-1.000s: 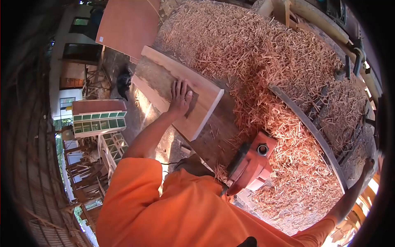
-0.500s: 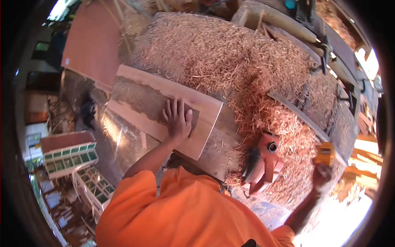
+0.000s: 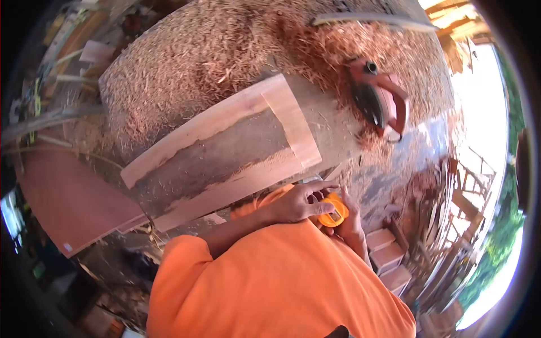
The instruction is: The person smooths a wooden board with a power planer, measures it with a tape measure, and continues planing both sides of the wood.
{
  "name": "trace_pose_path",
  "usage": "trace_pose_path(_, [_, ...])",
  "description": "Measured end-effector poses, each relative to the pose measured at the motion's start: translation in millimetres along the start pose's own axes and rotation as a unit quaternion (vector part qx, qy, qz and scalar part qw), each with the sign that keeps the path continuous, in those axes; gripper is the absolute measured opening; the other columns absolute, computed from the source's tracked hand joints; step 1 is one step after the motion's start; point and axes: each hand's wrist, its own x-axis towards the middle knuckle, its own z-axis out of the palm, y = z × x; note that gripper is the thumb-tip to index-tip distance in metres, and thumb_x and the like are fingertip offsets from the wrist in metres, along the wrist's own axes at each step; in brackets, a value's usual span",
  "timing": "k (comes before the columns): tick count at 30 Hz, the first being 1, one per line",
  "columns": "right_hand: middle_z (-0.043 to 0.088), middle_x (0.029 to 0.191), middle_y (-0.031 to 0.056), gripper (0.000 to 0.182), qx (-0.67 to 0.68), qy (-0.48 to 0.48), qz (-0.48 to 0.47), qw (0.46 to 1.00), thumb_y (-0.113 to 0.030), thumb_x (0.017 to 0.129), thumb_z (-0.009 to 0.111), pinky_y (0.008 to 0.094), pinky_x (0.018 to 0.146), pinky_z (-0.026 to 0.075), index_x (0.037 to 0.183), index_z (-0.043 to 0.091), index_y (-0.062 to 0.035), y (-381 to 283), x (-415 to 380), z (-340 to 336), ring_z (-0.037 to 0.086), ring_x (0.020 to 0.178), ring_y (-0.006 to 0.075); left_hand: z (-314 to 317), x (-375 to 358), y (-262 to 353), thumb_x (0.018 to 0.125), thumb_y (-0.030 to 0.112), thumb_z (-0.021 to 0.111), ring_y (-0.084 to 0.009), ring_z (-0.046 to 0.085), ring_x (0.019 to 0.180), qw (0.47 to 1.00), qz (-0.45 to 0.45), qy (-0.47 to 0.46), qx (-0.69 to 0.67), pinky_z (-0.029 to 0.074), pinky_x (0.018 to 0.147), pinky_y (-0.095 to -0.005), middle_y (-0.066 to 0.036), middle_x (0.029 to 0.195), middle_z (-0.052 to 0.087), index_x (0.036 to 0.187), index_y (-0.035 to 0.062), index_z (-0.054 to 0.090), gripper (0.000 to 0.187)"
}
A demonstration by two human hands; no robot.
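An orange-yellow tape measure (image 3: pixel 333 210) is held close in front of my orange shirt, between both hands. My right hand (image 3: pixel 353 223) wraps its right side, fingers around the case. From the left, my left hand (image 3: pixel 298 204) reaches over with its thumb on the case and its forefinger stretched across the top; its other fingers curl and are partly hidden. Just beyond my hands lies a wooden panel (image 3: pixel 242 172) on the workbench, with pale borders and a dark middle with ragged edges. A seam crosses its right end.
A red electric hand planer (image 3: pixel 380 98) stands on the bench, right of the panel. Wood shavings (image 3: pixel 225 50) heap along the far side. A reddish-brown sheet (image 3: pixel 73 197) leans at left. Stacked timber offcuts (image 3: pixel 386 250) lie at lower right, and a wood strip (image 3: pixel 372 21) lies among shavings.
My left hand has lifted off the panel and come to the tape measure. My right hand has brought the tape measure in from the far right to my body. The view has turned.
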Motion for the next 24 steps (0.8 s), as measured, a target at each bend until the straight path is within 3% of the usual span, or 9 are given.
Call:
trace_pose_path(2, [0.064, 0.11, 0.0106, 0.063, -0.043, 0.006, 0.026, 0.999, -0.052, 0.103, 0.033, 0.0277, 0.079, 0.05, 0.133, 0.048, 0.0019, 38.3, 19.8, -44.9, 0.062, 0.095, 0.0186, -5.2, -4.5, -12.3, 0.092, 0.024, 0.07, -0.015, 0.059, 0.106, 0.999, -0.011, -0.019, 0.041, 0.048, 0.09, -0.0315, -0.007, 0.11, 0.066, 0.133, 0.0042, 0.055, 0.047])
trace_pose_path(5, [0.063, 0.112, 0.0087, 0.061, -0.274, 0.098, -0.019, 0.957, -0.051, 0.104, 0.035, 0.0288, 0.086, 0.049, 0.134, 0.049, 0.0005, 26.2, 9.5, 10.2, 0.061, 0.099, 0.017, -18.7, -11.2, -46.9, 0.091, 0.019, 0.071, -0.0128, 0.061, 0.102, 0.991, -0.087, -0.025, -0.1, 0.05, 0.089, -0.0286, -0.006, 0.109, 0.066, 0.126, 0.0022, 0.057, 0.042])
trace_pose_path(6, [0.064, 0.112, 0.0126, 0.063, -0.215, 0.125, -0.017, 0.968, -0.05, 0.098, 0.052, 0.0344, 0.09, 0.049, 0.135, 0.046, 0.0003, 36.1, 11.8, 18.0, 0.063, 0.101, 0.0255, -20.7, -13.2, -37.2, 0.087, 0.018, 0.076, -0.0109, 0.063, 0.088, 0.986, -0.123, 0.008, -0.111, 0.05, 0.08, -0.0241, -0.003, 0.097, 0.065, 0.113, 0.0014, 0.061, 0.034])
trace_pose_path(9, [0.059, 0.121, 0.0187, 0.076, -0.48, 0.264, -0.24, 0.801, -0.047, 0.086, 0.07, 0.0401, 0.094, 0.048, 0.137, 0.041, 0.0009, 65.3, 11.3, 49.2, 0.059, 0.112, 0.0348, -42.3, -21.0, -46.0, 0.088, 0.015, 0.073, -0.0127, 0.065, 0.09, 0.975, -0.183, 0.108, -0.064, 0.053, 0.077, -0.0242, -0.007, 0.095, 0.066, 0.111, -0.0013, 0.059, 0.031])
trace_pose_path(12, [0.051, 0.127, 0.0222, 0.085, -0.598, 0.141, -0.378, 0.693, -0.05, 0.075, 0.078, 0.0428, 0.1, 0.043, 0.133, 0.042, 0.0004, 68.8, 17.6, 55.5, 0.049, 0.122, 0.0382, -47.4, -21.8, -21.8, 0.088, 0.012, 0.073, -0.0156, 0.067, 0.087, 0.976, -0.164, 0.137, -0.039, 0.057, 0.072, -0.0252, -0.011, 0.094, 0.066, 0.105, -0.0027, 0.056, 0.029])
trace_pose_path(16, [0.056, 0.107, 0.0208, 0.081, -0.555, 0.146, -0.352, 0.739, -0.062, 0.071, 0.076, 0.0448, 0.089, 0.048, 0.115, 0.051, 0.0014, 58.0, 35.1, 34.1, 0.056, 0.105, 0.0375, -47.0, -18.8, 8.2, 0.086, 0.008, 0.075, -0.0179, 0.069, 0.077, 0.967, -0.206, 0.11, -0.099, 0.059, 0.07, -0.0302, -0.012, 0.092, 0.067, 0.099, -0.001, 0.055, 0.025])
trace_pose_path(20, [0.061, 0.098, 0.0213, 0.085, -0.562, 0.164, -0.341, 0.735, -0.074, 0.07, 0.069, 0.0448, 0.085, 0.049, 0.109, 0.057, 0.0003, 58.3, 28.7, 10.1, 0.061, 0.098, 0.0386, -62.8, -8.2, 7.1, 0.086, 0.007, 0.072, -0.0167, 0.068, 0.077, 0.983, -0.169, 0.062, 0.036, 0.058, 0.07, -0.0307, -0.01, 0.087, 0.067, 0.098, 0.0009, 0.056, 0.021])
trace_pose_path(22, [0.063, 0.094, 0.0208, 0.08, -0.546, 0.159, -0.197, 0.798, -0.074, 0.071, 0.068, 0.0452, 0.082, 0.05, 0.103, 0.062, -0.0009, 45.5, 14.0, -9.4, 0.063, 0.094, 0.0381, -87.4, 12.9, 16.5, 0.089, 0.013, 0.07, -0.0122, 0.065, 0.076, 0.978, -0.08, 0.15, 0.121, 0.054, 0.069, -0.0258, -0.007, 0.085, 0.067, 0.094, 0.0029, 0.058, 0.016])
trace_pose_path(24, [0.066, 0.092, 0.0208, 0.067, -0.528, 0.269, -0.2, 0.781, -0.067, 0.079, 0.065, 0.0466, 0.077, 0.049, 0.094, 0.063, -0.0009, 65.3, 14.1, -49.2, 0.064, 0.087, 0.0377, -137.3, 42.3, 38.9, 0.092, 0.023, 0.065, -0.0125, 0.061, 0.073, 0.918, -0.014, 0.27, 0.289, 0.049, 0.068, -0.027, -0.005, 0.083, 0.067, 0.094, 0.0004, 0.064, 0.022])
